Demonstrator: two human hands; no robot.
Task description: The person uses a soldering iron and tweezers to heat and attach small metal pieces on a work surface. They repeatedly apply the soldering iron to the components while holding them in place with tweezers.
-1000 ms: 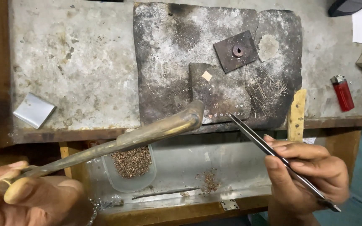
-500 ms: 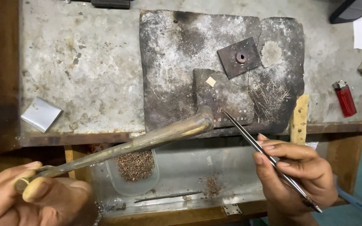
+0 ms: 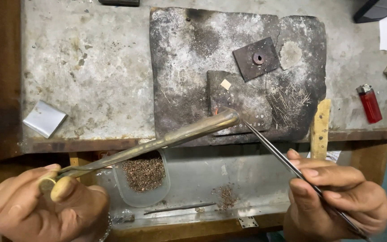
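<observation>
Low by the table's edge, left hand (image 3: 36, 208) grips a torch (image 3: 157, 142) angled up-right, right hand (image 3: 337, 197) pinches tweezers (image 3: 283, 157) slanting up-left.

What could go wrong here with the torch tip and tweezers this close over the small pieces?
The torch in the left hand shows a small glow at its tip, right beside the tweezers held by the right hand; heat may travel up them. The tiny pieces on the charred block could scatter if nudged. The red lighter lies on the same bench, so a stray flame seems risky.
</observation>
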